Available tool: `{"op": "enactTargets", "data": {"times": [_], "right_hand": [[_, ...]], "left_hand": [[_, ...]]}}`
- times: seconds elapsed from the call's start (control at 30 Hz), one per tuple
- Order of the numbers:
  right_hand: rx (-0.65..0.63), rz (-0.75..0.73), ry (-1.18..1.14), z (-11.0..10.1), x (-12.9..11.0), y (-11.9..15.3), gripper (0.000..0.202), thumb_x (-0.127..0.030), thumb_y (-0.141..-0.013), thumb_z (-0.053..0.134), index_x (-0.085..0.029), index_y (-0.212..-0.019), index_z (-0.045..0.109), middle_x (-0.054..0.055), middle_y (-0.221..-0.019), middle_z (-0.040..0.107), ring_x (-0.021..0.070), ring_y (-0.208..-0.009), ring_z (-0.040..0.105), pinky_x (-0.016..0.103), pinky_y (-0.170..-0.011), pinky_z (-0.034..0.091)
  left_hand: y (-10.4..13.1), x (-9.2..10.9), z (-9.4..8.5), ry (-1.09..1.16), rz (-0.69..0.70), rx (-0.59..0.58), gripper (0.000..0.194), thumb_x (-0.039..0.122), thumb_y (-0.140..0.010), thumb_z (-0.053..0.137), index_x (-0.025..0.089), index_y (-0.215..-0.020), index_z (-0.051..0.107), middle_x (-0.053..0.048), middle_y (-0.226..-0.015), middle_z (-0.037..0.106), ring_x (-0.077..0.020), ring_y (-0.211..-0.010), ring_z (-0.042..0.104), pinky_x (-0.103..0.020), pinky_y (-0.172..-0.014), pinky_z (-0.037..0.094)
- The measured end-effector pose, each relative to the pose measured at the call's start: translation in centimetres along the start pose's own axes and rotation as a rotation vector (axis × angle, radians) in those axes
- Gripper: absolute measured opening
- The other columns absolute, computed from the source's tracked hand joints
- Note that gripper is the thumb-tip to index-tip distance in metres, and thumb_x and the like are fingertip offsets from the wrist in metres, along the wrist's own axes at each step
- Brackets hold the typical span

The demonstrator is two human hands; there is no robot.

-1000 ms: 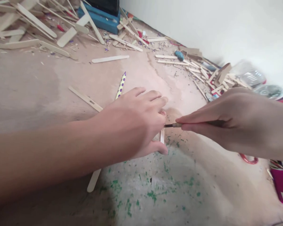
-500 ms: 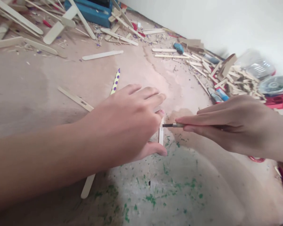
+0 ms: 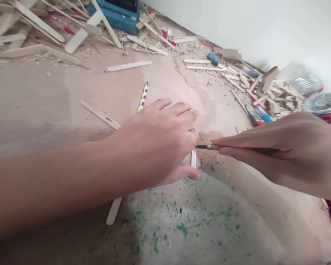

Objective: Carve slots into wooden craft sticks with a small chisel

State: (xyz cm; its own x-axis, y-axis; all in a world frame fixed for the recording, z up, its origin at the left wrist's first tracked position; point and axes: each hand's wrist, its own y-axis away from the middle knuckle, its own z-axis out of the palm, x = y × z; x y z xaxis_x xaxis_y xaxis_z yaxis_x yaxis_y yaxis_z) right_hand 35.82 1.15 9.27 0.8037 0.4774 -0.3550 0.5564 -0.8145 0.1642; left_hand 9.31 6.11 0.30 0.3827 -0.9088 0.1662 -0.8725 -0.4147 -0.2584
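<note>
My left hand [image 3: 165, 141] lies palm down, pinning a narrow wooden craft stick [image 3: 193, 159] to the table between its fingers and thumb. Much of that stick is hidden under the hand. In a pinch, my right hand [image 3: 289, 151] holds a slim craft knife [image 3: 209, 147] with a dark narrow blade and a silver collar. The blade's tip touches the stick's right edge, close to my left index finger. A slotted craft stick [image 3: 100, 115] and a yellow pencil with purple dots [image 3: 143, 96] stick out from behind the left hand.
Below my left forearm lies another craft stick [image 3: 114, 211]. Cut sticks [image 3: 281, 97] are heaped at the right beside a clear plastic container [image 3: 302, 78]. More sticks [image 3: 40, 24] and a blue box [image 3: 120, 18] stand at the back left. Green flecks mark the table [image 3: 209, 239].
The whole view has shifted, so the table and both hands appear slightly farther right. Both hands keep nearly the same grip, and the blade stays at the stick's edge.
</note>
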Motion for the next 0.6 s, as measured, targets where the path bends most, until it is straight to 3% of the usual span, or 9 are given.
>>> {"op": "enactTargets", "data": {"times": [0.1,0.3,0.43,0.6], "right_hand": [[0.047,-0.083,0.108,0.9,-1.1,0.9,0.039,-0.037,-0.122,0.055,-0.024,-0.118,0.092,-0.002,-0.073,0.083,0.0077,-0.040,0.059,0.027,-0.041,0.041],[0.163,0.017,0.308,2.1,-3.9,2.2,0.041,-0.030,-0.119,0.052,-0.026,-0.103,0.090,0.002,-0.073,0.081,0.0163,-0.041,0.054,0.043,-0.041,0.033],[0.163,0.025,0.284,2.3,-3.9,2.4,0.043,-0.029,-0.120,0.051,-0.027,-0.097,0.088,0.001,-0.066,0.077,0.0163,-0.042,0.056,0.042,-0.042,0.034],[0.143,-0.013,0.210,2.1,-3.2,2.1,0.038,-0.028,-0.119,0.054,-0.023,-0.109,0.091,0.003,-0.077,0.084,0.0152,-0.045,0.064,0.037,-0.043,0.040]], "left_hand": [[-0.1,0.0,-0.2,0.010,-0.002,-0.014,0.064,0.078,-0.103,0.076,0.018,-0.122,0.088,-0.020,-0.147,0.078,-0.0393,-0.137,0.071,-0.055,-0.117,0.056],[-0.3,-0.1,-0.4,0.015,-0.003,-0.055,0.066,0.077,-0.103,0.075,0.016,-0.126,0.088,-0.022,-0.151,0.076,-0.0427,-0.140,0.070,-0.060,-0.119,0.056],[-0.1,-0.1,-0.1,0.007,-0.003,-0.021,0.066,0.078,-0.103,0.075,0.017,-0.125,0.088,-0.021,-0.149,0.077,-0.0408,-0.138,0.071,-0.057,-0.119,0.055],[0.0,-0.1,0.2,0.001,-0.007,0.022,0.065,0.078,-0.102,0.074,0.018,-0.122,0.088,-0.019,-0.147,0.078,-0.0385,-0.137,0.071,-0.054,-0.118,0.054]]}}
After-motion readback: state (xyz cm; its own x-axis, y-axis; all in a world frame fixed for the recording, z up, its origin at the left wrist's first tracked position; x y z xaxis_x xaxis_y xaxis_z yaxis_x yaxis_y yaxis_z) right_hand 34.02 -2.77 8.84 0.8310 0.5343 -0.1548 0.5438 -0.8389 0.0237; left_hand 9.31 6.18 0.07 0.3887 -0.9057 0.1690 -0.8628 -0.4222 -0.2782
